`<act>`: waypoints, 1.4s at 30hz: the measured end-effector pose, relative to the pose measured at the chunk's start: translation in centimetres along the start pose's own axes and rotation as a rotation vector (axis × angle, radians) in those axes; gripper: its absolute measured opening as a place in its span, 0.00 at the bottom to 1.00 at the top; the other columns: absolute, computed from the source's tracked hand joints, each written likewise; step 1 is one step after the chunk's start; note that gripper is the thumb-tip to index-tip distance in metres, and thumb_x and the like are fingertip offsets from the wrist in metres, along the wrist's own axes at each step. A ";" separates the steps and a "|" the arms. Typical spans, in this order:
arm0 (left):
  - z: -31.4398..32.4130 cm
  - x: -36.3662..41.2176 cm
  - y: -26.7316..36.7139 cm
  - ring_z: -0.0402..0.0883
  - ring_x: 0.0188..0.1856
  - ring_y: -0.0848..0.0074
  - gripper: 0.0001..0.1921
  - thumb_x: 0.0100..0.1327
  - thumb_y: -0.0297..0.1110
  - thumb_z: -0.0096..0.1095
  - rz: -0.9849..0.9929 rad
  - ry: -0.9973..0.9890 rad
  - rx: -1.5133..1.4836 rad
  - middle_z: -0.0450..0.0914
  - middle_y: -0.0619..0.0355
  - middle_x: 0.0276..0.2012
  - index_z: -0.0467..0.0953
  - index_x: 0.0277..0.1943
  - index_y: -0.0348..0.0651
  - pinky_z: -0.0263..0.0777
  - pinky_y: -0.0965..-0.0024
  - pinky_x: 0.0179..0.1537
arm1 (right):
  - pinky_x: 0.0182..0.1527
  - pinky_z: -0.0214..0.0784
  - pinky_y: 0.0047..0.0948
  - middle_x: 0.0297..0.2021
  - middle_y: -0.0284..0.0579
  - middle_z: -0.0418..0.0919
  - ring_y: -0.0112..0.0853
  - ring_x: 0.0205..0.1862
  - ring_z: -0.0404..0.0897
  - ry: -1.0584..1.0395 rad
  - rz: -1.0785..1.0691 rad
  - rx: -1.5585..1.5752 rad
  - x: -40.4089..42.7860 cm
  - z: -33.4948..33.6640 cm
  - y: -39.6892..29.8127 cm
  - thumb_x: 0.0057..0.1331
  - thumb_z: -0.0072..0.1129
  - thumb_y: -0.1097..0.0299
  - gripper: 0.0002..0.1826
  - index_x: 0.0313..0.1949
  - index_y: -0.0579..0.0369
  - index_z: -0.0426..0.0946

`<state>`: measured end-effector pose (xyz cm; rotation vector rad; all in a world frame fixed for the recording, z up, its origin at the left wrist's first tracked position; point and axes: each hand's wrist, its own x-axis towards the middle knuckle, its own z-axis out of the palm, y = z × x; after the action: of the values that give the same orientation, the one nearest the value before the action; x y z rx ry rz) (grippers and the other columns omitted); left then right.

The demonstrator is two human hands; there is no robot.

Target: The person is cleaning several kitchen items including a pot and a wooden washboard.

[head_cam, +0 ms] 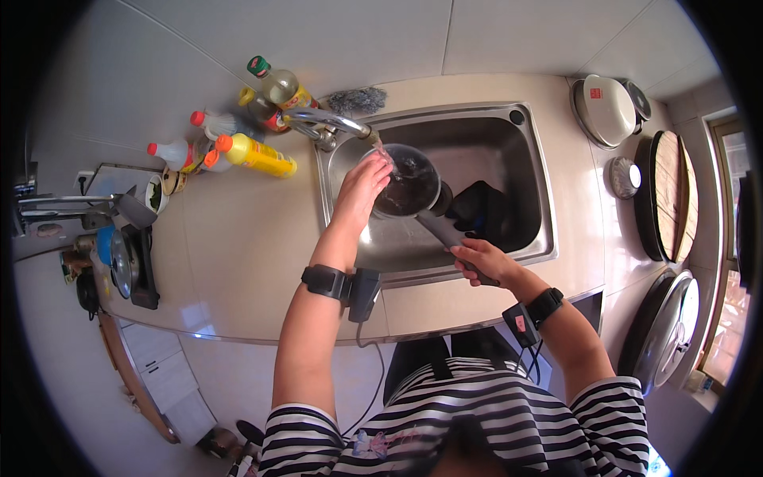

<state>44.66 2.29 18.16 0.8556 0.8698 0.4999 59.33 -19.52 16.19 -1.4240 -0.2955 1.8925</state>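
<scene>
A dark saucepan (pixel 411 185) with water in it is held over the left part of the stainless steel sink (pixel 465 108). Its long grey handle (pixel 438 231) points toward me on the right, and my right hand (pixel 480 262) is closed around that handle. From the chrome faucet (pixel 334 122), water runs down at the pan's far left rim. My left hand (pixel 365 188) lies against the pan's left side beside the stream, its fingers extended at the rim. Whether it grips the rim cannot be made out. Something black (pixel 480 206), perhaps a cloth, lies in the basin.
Several bottles, one a yellow squeeze bottle (pixel 256 155), stand left of the faucet. A grey scrubber (pixel 357 100) lies behind the sink. White bowls (pixel 608 110), a small bowl (pixel 625 177), a wooden lid (pixel 673 197) and a metal lid (pixel 670 334) line the right side. Utensils (pixel 134 208) hang far left.
</scene>
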 end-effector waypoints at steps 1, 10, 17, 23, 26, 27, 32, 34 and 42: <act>0.5 0.5 0.1 0.65 0.59 0.64 0.23 0.67 0.37 0.45 -0.007 -0.007 0.007 0.65 0.45 0.56 0.59 0.59 0.31 0.57 0.66 0.60 | 0.16 0.58 0.19 0.23 0.34 0.66 0.18 0.17 0.62 -0.038 0.039 0.042 -0.1 0.2 0.0 0.67 0.46 0.61 0.13 0.39 0.60 0.67; 3.4 1.0 2.4 0.60 0.62 0.64 0.25 0.67 0.43 0.45 0.082 -0.043 0.201 0.63 0.46 0.59 0.61 0.59 0.33 0.52 0.65 0.62 | 0.11 0.45 0.10 0.16 0.27 0.59 0.11 0.11 0.54 -0.427 0.209 0.787 -2.8 -2.2 2.8 0.70 0.34 0.52 0.23 0.50 0.61 0.65; 0.6 0.2 0.8 0.64 0.59 0.69 0.20 0.67 0.41 0.44 0.157 0.063 0.272 0.67 0.51 0.55 0.66 0.55 0.36 0.57 0.69 0.58 | 0.10 0.49 0.15 0.14 0.28 0.60 0.13 0.08 0.58 -0.442 0.175 0.612 -5.7 -3.0 1.1 0.69 0.33 0.48 0.25 0.47 0.59 0.67; -0.3 2.9 -1.9 0.72 0.51 0.68 0.17 0.65 0.37 0.49 0.069 0.098 -0.100 0.71 0.52 0.49 0.67 0.52 0.35 0.64 0.68 0.53 | 0.13 0.56 0.21 0.13 0.35 0.65 0.21 0.10 0.64 0.512 -0.215 -0.341 -9.8 -4.5 -0.8 0.68 0.43 0.58 0.16 0.33 0.61 0.67; 1.2 4.4 -2.5 0.71 0.52 0.70 0.17 0.65 0.37 0.50 0.050 0.054 -0.145 0.73 0.53 0.48 0.68 0.52 0.36 0.64 0.69 0.52 | 0.11 0.55 0.20 0.12 0.35 0.65 0.21 0.09 0.64 0.671 -0.295 -0.234 -10.7 -7.2 -1.9 0.68 0.42 0.58 0.16 0.33 0.60 0.67; 1.6 4.6 -2.5 0.71 0.52 0.70 0.17 0.65 0.37 0.50 0.049 0.052 -0.150 0.73 0.53 0.48 0.68 0.52 0.36 0.64 0.69 0.52 | 0.11 0.55 0.20 0.12 0.34 0.65 0.21 0.09 0.64 0.700 -0.295 -0.186 -10.8 -8.0 -2.1 0.68 0.42 0.56 0.17 0.34 0.60 0.68; 2.6 5.0 -2.1 0.72 0.51 0.73 0.16 0.62 0.39 0.54 -0.003 0.102 -0.073 0.74 0.56 0.45 0.72 0.49 0.39 0.64 0.74 0.50 | 0.10 0.56 0.19 0.14 0.35 0.65 0.22 0.09 0.64 0.772 -0.301 -0.027 -10.5 -11.9 -2.1 0.68 0.41 0.51 0.21 0.39 0.61 0.68; 2.3 5.3 -2.4 0.72 0.50 0.74 0.16 0.62 0.38 0.54 -0.012 0.117 -0.077 0.75 0.56 0.45 0.72 0.49 0.39 0.65 0.74 0.50 | 0.11 0.57 0.20 0.14 0.35 0.65 0.21 0.09 0.64 0.766 -0.292 -0.008 -10.6 -12.7 -1.8 0.67 0.42 0.50 0.22 0.40 0.61 0.68; 1.3 6.2 -3.9 0.73 0.49 0.73 0.14 0.63 0.36 0.51 -0.075 0.087 -0.163 0.74 0.56 0.46 0.71 0.48 0.39 0.65 0.72 0.51 | 0.20 0.66 0.26 0.20 0.44 0.72 0.29 0.18 0.73 0.845 -0.189 -0.219 -12.6 -18.5 1.7 0.66 0.42 0.48 0.26 0.44 0.63 0.67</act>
<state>49.44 3.71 12.66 0.6541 0.9238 0.5378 76.77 -33.59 17.75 -2.1112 -0.2092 0.9983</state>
